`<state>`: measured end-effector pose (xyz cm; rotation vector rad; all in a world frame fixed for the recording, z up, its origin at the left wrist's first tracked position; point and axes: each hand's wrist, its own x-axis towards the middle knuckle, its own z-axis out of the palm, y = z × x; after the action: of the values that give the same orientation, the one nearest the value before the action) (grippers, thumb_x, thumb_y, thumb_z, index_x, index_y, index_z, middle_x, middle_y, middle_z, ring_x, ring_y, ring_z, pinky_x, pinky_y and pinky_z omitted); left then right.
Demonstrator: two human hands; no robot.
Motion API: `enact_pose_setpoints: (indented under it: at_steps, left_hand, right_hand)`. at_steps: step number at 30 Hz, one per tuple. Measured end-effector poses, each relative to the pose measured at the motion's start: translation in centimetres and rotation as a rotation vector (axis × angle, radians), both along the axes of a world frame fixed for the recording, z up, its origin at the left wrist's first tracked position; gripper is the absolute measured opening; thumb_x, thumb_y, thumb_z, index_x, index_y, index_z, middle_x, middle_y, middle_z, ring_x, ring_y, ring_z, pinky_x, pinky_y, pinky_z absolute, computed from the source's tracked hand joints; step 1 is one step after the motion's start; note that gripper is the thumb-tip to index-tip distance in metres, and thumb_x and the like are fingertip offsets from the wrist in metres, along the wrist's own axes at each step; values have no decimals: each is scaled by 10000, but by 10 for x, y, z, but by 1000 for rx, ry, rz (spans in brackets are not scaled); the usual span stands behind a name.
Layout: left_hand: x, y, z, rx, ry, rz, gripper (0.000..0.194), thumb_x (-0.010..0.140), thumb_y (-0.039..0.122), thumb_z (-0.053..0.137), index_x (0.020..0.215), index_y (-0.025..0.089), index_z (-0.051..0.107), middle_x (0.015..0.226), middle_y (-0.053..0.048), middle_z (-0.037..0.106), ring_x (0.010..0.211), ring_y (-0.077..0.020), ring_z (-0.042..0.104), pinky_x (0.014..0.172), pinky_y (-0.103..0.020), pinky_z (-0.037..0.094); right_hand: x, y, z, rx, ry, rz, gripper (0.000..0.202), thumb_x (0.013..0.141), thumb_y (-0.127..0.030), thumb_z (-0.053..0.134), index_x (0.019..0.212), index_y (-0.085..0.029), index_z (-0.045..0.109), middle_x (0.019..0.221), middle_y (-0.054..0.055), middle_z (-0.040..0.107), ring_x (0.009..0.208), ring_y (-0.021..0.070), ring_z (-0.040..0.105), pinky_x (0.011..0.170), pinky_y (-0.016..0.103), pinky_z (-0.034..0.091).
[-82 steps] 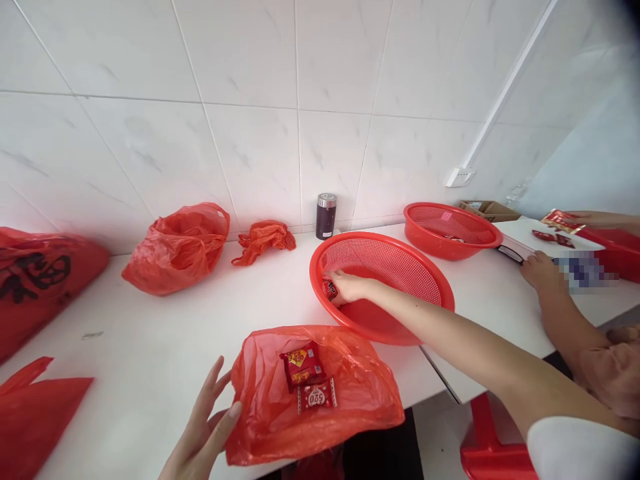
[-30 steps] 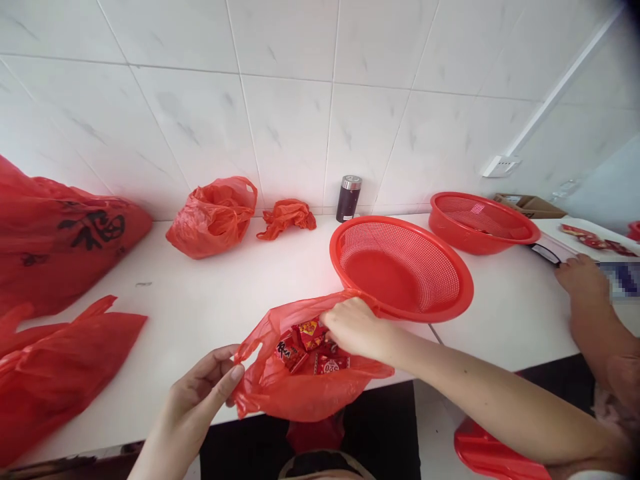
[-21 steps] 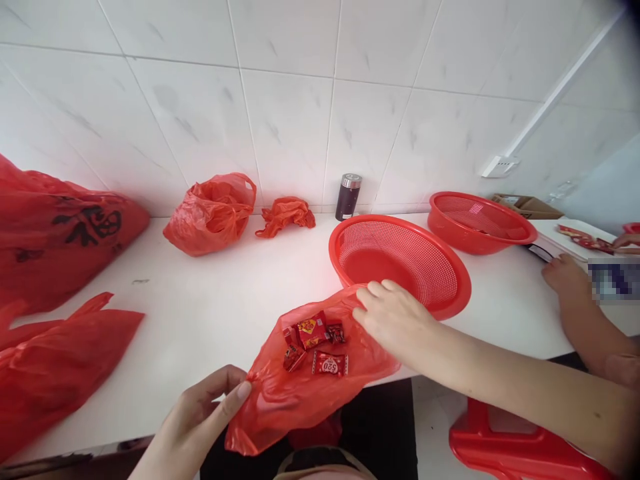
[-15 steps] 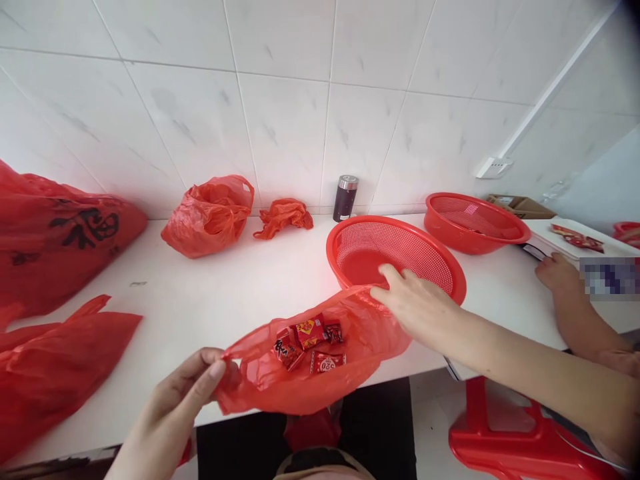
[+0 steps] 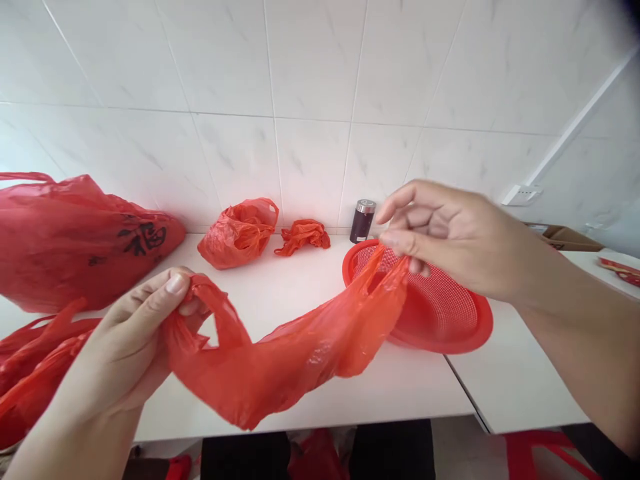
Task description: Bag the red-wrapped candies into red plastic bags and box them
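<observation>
A thin red plastic bag (image 5: 295,357) hangs between my two hands above the table's front part. My left hand (image 5: 145,333) is closed on one end, near a looped handle. Thumb and fingers of my right hand (image 5: 440,233) pinch the other end, in front of a red mesh basket (image 5: 425,303). The bag's sides have come together, and whatever lies inside is hidden. The basket's interior is partly covered by the bag and my right hand.
Against the wall stand a filled red bag (image 5: 237,233), a crumpled red bag (image 5: 303,235) and a dark flask (image 5: 363,221). Large red bags (image 5: 95,240) lie at the left. A cardboard box (image 5: 570,238) and a white tray (image 5: 595,263) are at the right.
Both hands have risen with the bag, which has gone from spread open with wrapped packets showing to drawn closed. The view has shifted; the second basket and the other person's hand are out of sight.
</observation>
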<state>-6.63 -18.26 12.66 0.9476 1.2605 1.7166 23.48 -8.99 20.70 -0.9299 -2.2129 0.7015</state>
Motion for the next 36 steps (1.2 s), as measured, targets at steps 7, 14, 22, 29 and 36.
enact_pose_setpoints:
  at_steps: [7, 14, 22, 29, 36]
  left_hand:
    - [13, 10, 20, 82, -54, -214, 232, 800, 409, 701, 822, 179, 675, 958, -39, 691, 946, -195, 632, 850, -298, 551]
    - [30, 36, 20, -52, 119, -597, 368, 795, 328, 708, 1148, 242, 651, 793, -25, 659, 728, -173, 643, 752, -327, 544]
    - [33, 48, 2, -165, 256, -536, 324, 837, 465, 605, 645, 217, 524, 536, 82, 286, 459, -78, 259, 456, -217, 302]
    - [23, 55, -9, -167, 281, -459, 403, 909, 539, 471, 731, 186, 548, 566, 62, 400, 512, -78, 366, 568, -226, 395]
    - [12, 52, -9, -105, 519, -563, 202, 866, 375, 587, 834, 190, 661, 796, -16, 646, 723, -144, 570, 669, -262, 468]
  right_hand:
    - [-25, 7, 2, -5, -14, 126, 115, 864, -353, 605, 871, -238, 607, 744, -22, 592, 584, 95, 550, 523, 238, 465]
    - [-75, 12, -8, -23, 55, 301, 93, 864, -310, 590, 874, -218, 576, 784, -29, 580, 632, 87, 531, 570, 243, 443]
    - [-109, 22, -42, -13, 225, 406, 170, 863, -298, 616, 1022, -247, 587, 1125, 13, 612, 1025, 142, 564, 839, 305, 480]
    - [-95, 23, -77, -199, 243, 314, 149, 891, -364, 583, 873, -223, 537, 789, -38, 580, 700, 102, 551, 668, 269, 473]
    - [-96, 1, -86, -41, 334, 265, 126, 918, -354, 555, 981, -249, 583, 990, 7, 648, 916, 139, 595, 813, 289, 468]
